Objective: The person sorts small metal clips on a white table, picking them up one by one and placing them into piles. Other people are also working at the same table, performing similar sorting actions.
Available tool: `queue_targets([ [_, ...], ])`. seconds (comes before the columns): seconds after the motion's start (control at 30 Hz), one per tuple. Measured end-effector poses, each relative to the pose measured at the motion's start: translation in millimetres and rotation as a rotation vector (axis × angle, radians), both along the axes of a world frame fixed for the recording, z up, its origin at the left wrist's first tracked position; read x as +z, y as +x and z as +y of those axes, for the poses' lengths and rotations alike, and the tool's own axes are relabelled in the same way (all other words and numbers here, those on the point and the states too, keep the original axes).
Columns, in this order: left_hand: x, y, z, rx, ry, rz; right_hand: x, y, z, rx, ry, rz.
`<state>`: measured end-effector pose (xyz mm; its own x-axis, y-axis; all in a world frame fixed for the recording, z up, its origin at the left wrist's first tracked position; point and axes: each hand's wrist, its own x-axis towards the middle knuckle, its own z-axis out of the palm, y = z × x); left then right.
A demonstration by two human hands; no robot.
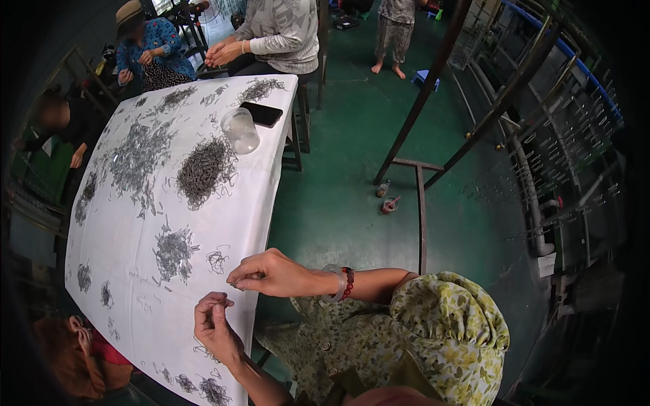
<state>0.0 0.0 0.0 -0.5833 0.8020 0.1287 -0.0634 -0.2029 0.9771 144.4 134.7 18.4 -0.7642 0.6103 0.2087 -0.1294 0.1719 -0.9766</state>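
Right hand (274, 274): grip pinched on thin wire, barely visible | left hand (213, 321): grip curled on wire, just below-left | small wire tangle (217, 259) on tabletop (135, 223), left of right grip, nearer it.

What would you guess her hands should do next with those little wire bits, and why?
Probably bring the right hand closer to the left hand to join the pieces. Both hands seem to pinch thin wire bits at the fingertips, a little apart, at the edge of the white table; small wire heaps lie nearby.
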Motion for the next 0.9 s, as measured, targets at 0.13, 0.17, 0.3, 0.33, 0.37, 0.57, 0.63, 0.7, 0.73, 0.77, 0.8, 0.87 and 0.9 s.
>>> queue_targets([
  [0.13,14,27,12,0.064,-0.033,0.178,0,2,-5,-0.018,0.025,0.038],
  [0.17,13,33,12,0.075,-0.051,0.183,-1,6,-7,-0.023,0.029,0.036],
  [0.3,14,39,12,0.173,-0.06,0.215,1,4,-11,-0.067,0.087,0.08],
  [0.33,11,38,15,0.169,-0.032,0.235,-2,2,-9,-0.102,0.149,0.111],
  [0.37,9,36,13,0.188,-0.02,0.258,-7,-2,-13,-0.112,0.196,0.145],
  [0.57,9,28,14,0.1,-0.016,0.332,-8,-6,-12,-0.175,0.18,0.071],
  [0.63,8,28,13,0.083,-0.035,0.368,-9,-5,-16,-0.15,0.12,0.051],
  [0.7,7,29,11,0.12,-0.046,0.37,-12,-6,-17,-0.119,0.112,0.06],
  [0.73,5,29,13,0.119,-0.036,0.371,-13,-5,-17,-0.123,0.115,0.069],
  [0.77,4,30,13,0.146,-0.038,0.368,-13,-5,-17,-0.129,0.117,0.078],
  [0.8,4,32,16,0.163,-0.033,0.363,-14,-5,-14,-0.102,0.189,0.108],
  [0.87,0,32,18,0.185,-0.002,0.347,-15,-9,-17,-0.116,0.217,0.124],
  [0.9,-2,34,20,0.18,0.016,0.246,-15,-10,-17,-0.129,0.234,0.129],
])
